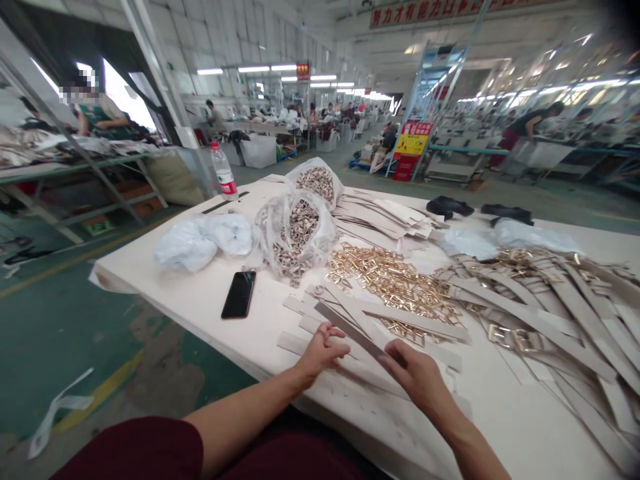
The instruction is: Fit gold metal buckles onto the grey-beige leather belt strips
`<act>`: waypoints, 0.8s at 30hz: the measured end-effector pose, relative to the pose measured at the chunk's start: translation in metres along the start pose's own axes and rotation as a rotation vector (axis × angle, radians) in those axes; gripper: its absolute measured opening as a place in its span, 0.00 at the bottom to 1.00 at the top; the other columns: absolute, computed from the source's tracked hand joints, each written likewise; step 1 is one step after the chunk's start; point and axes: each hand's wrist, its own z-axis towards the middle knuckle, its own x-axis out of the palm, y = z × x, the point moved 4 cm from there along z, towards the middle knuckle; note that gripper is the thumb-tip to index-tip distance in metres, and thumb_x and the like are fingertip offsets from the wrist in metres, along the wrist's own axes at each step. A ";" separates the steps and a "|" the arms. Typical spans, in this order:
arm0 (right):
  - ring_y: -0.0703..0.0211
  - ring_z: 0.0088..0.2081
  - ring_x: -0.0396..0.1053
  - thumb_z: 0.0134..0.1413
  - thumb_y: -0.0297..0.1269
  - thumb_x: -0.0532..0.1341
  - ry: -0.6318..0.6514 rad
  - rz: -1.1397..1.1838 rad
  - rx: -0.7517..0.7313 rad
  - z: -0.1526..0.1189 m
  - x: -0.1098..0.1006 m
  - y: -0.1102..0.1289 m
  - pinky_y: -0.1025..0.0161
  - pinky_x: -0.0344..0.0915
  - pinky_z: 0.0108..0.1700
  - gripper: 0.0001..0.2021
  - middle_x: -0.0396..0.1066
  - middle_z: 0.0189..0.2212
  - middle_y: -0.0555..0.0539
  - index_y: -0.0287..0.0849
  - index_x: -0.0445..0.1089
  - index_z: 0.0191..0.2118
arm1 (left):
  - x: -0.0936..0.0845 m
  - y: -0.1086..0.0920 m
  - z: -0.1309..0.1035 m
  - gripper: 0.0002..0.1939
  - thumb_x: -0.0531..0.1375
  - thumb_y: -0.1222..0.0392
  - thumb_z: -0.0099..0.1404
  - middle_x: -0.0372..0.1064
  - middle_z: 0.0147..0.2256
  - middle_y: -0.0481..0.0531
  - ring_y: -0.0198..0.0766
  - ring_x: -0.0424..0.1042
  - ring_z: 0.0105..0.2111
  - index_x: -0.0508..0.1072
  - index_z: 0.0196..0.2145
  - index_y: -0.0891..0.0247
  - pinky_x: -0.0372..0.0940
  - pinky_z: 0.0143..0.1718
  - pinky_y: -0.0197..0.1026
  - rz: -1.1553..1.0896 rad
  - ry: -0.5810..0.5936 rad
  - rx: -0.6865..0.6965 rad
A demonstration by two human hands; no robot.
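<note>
My right hand (413, 367) pinches the near end of a flat grey-brown belt strap (350, 329), which slants up and to the left over the table. Beside the strap's left edge, my left hand (323, 350) has its fingers curled together. Whatever may be between those fingers is too small or hidden to make out. Several pale straps (415, 319) lie beneath and around both hands. Just beyond them spreads a heap of gold buckles (385, 273). A clear plastic bag (297, 233) of small beige loops stands open behind, to the left of the buckles.
A black phone (239, 295) lies left of my hands, near white plastic bags (200, 241). Belts with buckles (545, 307) are piled on the right. At the back are a water bottle (223, 172) and another bag of loops (316, 181). People work at other tables.
</note>
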 end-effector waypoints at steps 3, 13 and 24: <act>0.60 0.26 0.62 0.52 0.46 0.58 0.274 0.166 0.009 -0.028 -0.005 0.005 0.65 0.55 0.29 0.13 0.64 0.20 0.53 0.42 0.63 0.26 | -0.001 -0.021 -0.005 0.26 0.66 0.54 0.49 0.66 0.37 0.54 0.33 0.66 0.29 0.68 0.45 0.65 0.61 0.23 0.32 -0.146 0.039 -0.038; 0.62 0.24 0.69 0.54 0.49 0.57 0.693 1.201 0.331 -0.038 0.052 0.012 0.67 0.63 0.26 0.16 0.72 0.29 0.46 0.39 0.64 0.38 | 0.007 -0.013 0.018 0.21 0.65 0.49 0.50 0.67 0.25 0.50 0.31 0.64 0.24 0.74 0.37 0.68 0.59 0.23 0.32 -0.157 -0.017 -0.097; 0.63 0.24 0.69 0.50 0.44 0.61 0.639 1.134 0.414 -0.040 0.007 -0.056 0.66 0.66 0.29 0.14 0.74 0.27 0.47 0.38 0.69 0.38 | -0.064 -0.007 0.061 0.25 0.67 0.48 0.46 0.70 0.36 0.54 0.36 0.66 0.32 0.74 0.39 0.67 0.65 0.26 0.34 -0.136 -0.316 -0.025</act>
